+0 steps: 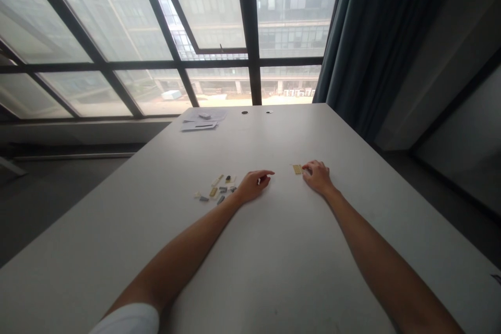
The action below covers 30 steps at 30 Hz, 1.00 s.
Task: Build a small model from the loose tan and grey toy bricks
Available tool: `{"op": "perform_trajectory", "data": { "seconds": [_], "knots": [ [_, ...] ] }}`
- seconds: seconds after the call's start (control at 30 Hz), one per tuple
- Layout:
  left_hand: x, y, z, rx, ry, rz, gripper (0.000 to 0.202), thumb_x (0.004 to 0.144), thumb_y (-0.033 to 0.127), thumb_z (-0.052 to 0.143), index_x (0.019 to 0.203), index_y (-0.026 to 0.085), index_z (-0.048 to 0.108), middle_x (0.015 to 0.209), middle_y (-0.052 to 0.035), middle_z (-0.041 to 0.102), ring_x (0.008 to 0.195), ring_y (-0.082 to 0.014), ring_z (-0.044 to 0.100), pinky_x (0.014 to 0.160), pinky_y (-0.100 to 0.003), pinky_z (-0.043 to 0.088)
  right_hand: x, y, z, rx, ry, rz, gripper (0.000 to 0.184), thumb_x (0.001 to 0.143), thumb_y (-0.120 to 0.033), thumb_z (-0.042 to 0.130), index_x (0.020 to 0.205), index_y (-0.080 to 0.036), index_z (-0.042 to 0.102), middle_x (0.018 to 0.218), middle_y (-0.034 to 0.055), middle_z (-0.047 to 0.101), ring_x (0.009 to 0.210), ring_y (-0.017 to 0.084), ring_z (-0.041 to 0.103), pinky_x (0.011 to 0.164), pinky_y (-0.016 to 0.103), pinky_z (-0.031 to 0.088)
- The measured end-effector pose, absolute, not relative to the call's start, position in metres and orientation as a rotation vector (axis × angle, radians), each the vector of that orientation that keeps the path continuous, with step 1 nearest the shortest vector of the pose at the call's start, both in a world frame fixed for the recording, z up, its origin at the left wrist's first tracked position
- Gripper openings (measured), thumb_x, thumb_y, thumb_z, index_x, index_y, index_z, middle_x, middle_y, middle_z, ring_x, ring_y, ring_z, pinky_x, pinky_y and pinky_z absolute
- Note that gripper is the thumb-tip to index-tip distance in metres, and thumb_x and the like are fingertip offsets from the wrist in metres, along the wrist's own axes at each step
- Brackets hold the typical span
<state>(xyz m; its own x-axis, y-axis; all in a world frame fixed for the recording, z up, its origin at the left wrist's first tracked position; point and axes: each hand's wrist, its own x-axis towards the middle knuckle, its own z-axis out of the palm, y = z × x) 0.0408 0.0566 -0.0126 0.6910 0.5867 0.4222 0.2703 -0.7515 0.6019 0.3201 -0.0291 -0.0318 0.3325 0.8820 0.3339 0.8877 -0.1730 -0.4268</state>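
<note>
My right hand (318, 176) rests on the white table with its fingers curled at the right edge of a small tan-yellow studded plate (297, 169), apparently a toy building plate. The fingertips partly hide that edge. Left of it, my left hand (256, 185) hovers at or just above the table, index finger stretched out toward the plate and the other fingers loosely bent, with nothing visible in it. Beside this hand lies a loose group of small building bricks: a tan brick (213, 192), a grey brick (204, 199) and several others, some hidden behind the left wrist.
The white table (282, 250) reaches to a large window. Papers (199, 125) with small items on them lie at its far left corner. Two small round fittings, one a dark disc (245, 112), sit near the far edge. A dark curtain (360, 52) hangs at the right.
</note>
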Motion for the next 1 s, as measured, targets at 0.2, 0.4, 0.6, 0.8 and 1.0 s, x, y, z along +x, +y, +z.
{"op": "perform_trajectory", "data": {
  "seconds": [0.2,0.4,0.6,0.8,1.0],
  "knots": [
    [0.041,0.0574,-0.0141,2.398,0.663,0.841,0.031,0.091,0.023,0.053,0.113,0.016,0.074,0.072,0.0009,0.065,0.058,-0.0071,0.046,0.064,-0.018,0.041,0.3193,-0.0291,-0.0303,-2.038,-1.559,0.003,0.023,0.083,-0.028,0.062,0.102,-0.023,0.073,0.113,0.0077,0.066,0.109,0.027,0.052,0.092,0.039,0.036],
    [0.0411,0.0574,-0.0135,2.413,0.662,0.836,0.032,0.091,0.024,0.052,0.114,0.016,0.073,0.071,0.0013,0.063,0.058,-0.0073,0.046,0.064,-0.019,0.041,0.3187,-0.0289,-0.0307,-2.033,-1.567,0.001,0.023,0.083,-0.028,0.062,0.102,-0.023,0.073,0.113,0.007,0.066,0.109,0.026,0.051,0.091,0.039,0.036],
    [0.0412,0.0563,-0.0118,2.404,0.655,0.834,0.031,0.091,0.023,0.053,0.114,0.016,0.073,0.072,0.0009,0.064,0.059,-0.0075,0.046,0.064,-0.019,0.041,0.3191,-0.0283,-0.032,-2.038,-1.566,0.005,0.022,0.084,-0.028,0.062,0.102,-0.023,0.073,0.113,0.0069,0.067,0.11,0.026,0.052,0.091,0.039,0.035],
    [0.0406,0.0567,-0.0118,2.408,0.661,0.831,0.032,0.092,0.024,0.052,0.113,0.016,0.073,0.072,0.0005,0.064,0.059,-0.0075,0.046,0.063,-0.019,0.04,0.3196,-0.0288,-0.0327,-2.022,-1.577,-0.008,0.022,0.084,-0.028,0.062,0.102,-0.023,0.072,0.113,0.007,0.067,0.109,0.026,0.052,0.09,0.039,0.036],
    [0.0404,0.0571,-0.0137,2.406,0.646,0.838,0.032,0.092,0.025,0.052,0.114,0.016,0.073,0.073,0.0009,0.064,0.058,-0.0072,0.045,0.063,-0.019,0.041,0.3197,-0.0292,-0.0327,-2.012,-1.582,-0.013,0.021,0.084,-0.028,0.062,0.102,-0.024,0.072,0.112,0.0058,0.067,0.108,0.026,0.053,0.091,0.039,0.036]
  ]
}}
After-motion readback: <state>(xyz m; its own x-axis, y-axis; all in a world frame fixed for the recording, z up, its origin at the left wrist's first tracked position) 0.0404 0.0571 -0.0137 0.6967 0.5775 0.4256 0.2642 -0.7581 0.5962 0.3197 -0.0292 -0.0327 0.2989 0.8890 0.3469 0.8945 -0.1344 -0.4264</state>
